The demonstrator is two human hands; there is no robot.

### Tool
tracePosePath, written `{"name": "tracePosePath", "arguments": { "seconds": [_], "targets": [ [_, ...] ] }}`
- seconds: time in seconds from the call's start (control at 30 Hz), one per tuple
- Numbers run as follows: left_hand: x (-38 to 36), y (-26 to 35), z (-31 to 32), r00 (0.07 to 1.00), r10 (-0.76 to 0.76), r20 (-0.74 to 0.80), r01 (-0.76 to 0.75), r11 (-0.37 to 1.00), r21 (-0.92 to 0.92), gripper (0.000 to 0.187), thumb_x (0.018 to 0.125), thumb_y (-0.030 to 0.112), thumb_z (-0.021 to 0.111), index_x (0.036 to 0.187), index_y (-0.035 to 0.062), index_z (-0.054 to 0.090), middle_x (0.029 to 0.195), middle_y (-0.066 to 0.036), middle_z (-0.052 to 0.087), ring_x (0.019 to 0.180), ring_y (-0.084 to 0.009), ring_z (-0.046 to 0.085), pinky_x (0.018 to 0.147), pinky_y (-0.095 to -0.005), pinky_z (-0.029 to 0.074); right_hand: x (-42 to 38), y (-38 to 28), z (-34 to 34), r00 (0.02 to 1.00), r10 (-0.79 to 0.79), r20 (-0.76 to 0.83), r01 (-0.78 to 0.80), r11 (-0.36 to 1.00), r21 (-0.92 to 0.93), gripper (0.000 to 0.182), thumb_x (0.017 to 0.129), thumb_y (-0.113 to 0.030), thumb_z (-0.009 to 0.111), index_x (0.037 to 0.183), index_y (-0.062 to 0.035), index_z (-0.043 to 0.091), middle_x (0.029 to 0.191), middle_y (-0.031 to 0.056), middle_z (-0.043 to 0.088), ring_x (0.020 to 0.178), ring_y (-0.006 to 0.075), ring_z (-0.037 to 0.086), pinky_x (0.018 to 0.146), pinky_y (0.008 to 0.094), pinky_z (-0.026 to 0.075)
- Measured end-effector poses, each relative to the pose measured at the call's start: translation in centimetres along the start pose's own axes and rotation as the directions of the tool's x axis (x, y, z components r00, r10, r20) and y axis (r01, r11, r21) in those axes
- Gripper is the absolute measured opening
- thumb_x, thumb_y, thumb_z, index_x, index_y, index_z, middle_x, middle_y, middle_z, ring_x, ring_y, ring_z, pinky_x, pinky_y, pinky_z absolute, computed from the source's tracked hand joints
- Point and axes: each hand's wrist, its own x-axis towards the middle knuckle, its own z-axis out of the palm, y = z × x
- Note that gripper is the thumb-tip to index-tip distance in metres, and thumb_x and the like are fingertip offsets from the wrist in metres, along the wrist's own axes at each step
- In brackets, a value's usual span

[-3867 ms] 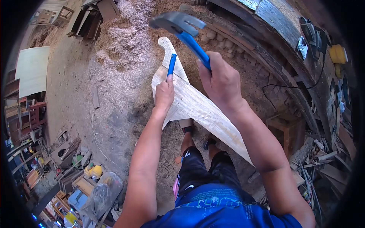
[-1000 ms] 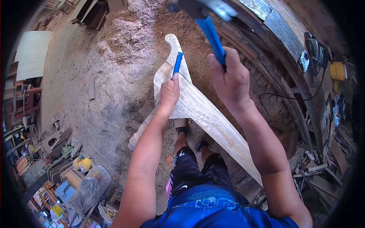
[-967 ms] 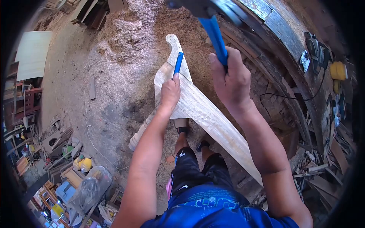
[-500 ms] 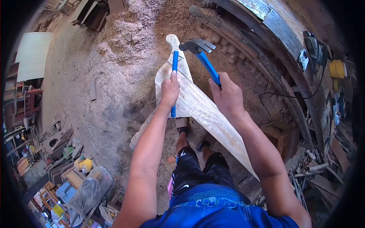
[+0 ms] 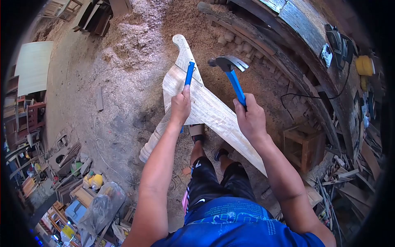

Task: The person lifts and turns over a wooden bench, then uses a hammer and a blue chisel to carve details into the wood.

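My right hand (image 5: 252, 118) is wrapped around the blue handle of a claw hammer (image 5: 236, 84). The hammer's steel head is up, its claw pointing right and its face pointing left. In my left hand (image 5: 180, 108) is a long, straight blue bar-shaped tool (image 5: 189, 73), thumb laid along it. Its upper end overlaps the pale wooden workpiece (image 5: 218, 108) in this view, close to a dark line across the wood. That workpiece has a curved, rounded tip at the far end, a long arm running down to the right, and a turned leg (image 5: 149, 147) at lower left.
Wood shavings (image 5: 133, 41) cover the floor ahead. Long curved planks (image 5: 296, 45) rise on the right, bearing a power tool (image 5: 340, 43) with a cord. A wooden stool (image 5: 302, 148) stands at right. Scrap wood and a plastic bag (image 5: 101, 210) lie at lower left. My feet are beneath the workpiece.
The hammer has moved right and down, away from the blue bar. The bar's upper end has tilted slightly right, and my left hand sits a little lower. Both hands keep their hold.
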Motion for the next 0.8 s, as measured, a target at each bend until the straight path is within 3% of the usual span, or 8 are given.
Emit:
{"name": "tracePosePath", "arguments": {
  "seconds": [0.4,0.8],
  "targets": [
    [-0.6,0.5,-0.1,0.998,-0.053,0.02,0.051,0.997,0.058,0.061,0.102,0.039,0.038,0.072,-0.0097,0.058,0.062,-0.028,0.057,0.062,-0.0437,0.059,0.059,-0.0492,0.042,0.2,-0.3,0.1,1.0,-0.025,-0.001,0.025,1.0,-0.007,0.016,0.09,-0.017,0.063,0.096,-0.0066,0.052,0.071,0.0169,0.061,0.065,0.038,0.063,0.056,0.0461,0.047],
    [-0.9,1.1,-0.3,0.996,-0.089,0.031,0.087,0.994,0.058,0.064,0.102,0.043,0.036,0.072,-0.0096,0.058,0.06,-0.026,0.055,0.058,-0.0416,0.057,0.058,-0.0493,0.041,0.4,-0.4,0.5,0.997,-0.082,0.001,0.082,0.996,-0.026,0.017,0.09,-0.017,0.063,0.097,-0.0064,0.052,0.073,0.0162,0.061,0.065,0.0373,0.063,0.056,0.0455,0.048]
  ]
}}
